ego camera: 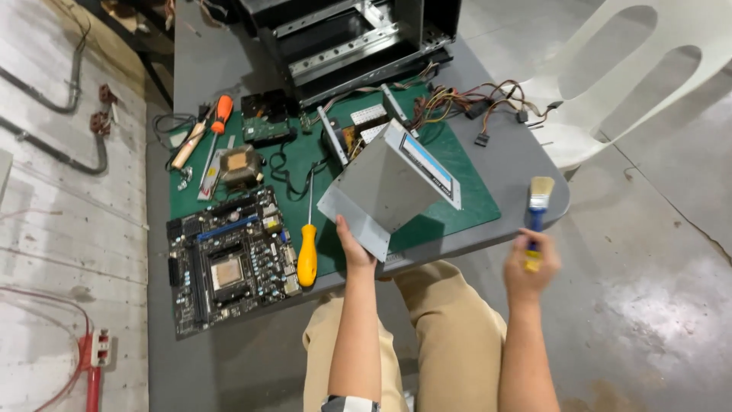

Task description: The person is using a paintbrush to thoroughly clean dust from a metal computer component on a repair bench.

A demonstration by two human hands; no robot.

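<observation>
Landmark: green mat (457,179) on counter (206,358). Motherboard (229,259) at mat's left front corner. Yellow-handled screwdriver (307,248) just right of it, on mat. I see left hand (355,248) at mat's front edge, fingers clenched on lower corner of grey metal drive box (381,187), box tilted above mat. Right hand (530,271) off mat's right front, past counter edge, fingers gripping blue-handled paintbrush (538,206), bristles up.

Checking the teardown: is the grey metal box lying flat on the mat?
No, tipped: the left hand holds the grey metal box up by one corner.
</observation>
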